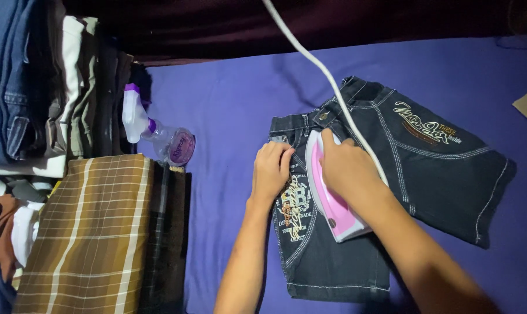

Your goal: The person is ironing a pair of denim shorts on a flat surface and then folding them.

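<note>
Pink-and-white iron [332, 200] sits under my right hand [346, 168], which is wrapped over its handle, fingers curled down tight around it. Iron's long axis runs away from me and slightly to the left; tip points twd the waistband, heel is nearest my forearm. White cord [327, 75] leaves from beyond the right hand and climbs to the top edge of view.

Iron rests on dark denim shorts [438, 168], laid flat w/ white stitching and embroidered lettering. Shorts' waistband lies beyond both hands; one leg runs back twd me under my wrists, the other spreads out to the right of the right hand.

Left hand [271, 170] is just beside the iron on its left, fingers bent together, pressing flat on the denim; holds nothing that I can see.

Surface: purple sheet [228, 104], some creases, dim light. Well left of the left hand: clear spray bottle [158, 136] w/ white trigger lying on its side, a folded brown plaid cloth [89, 232] nearer me, and a stack of folded clothes [36, 87] beyond it. Dark maroon fabric [391, 20] along the far edge.
</note>
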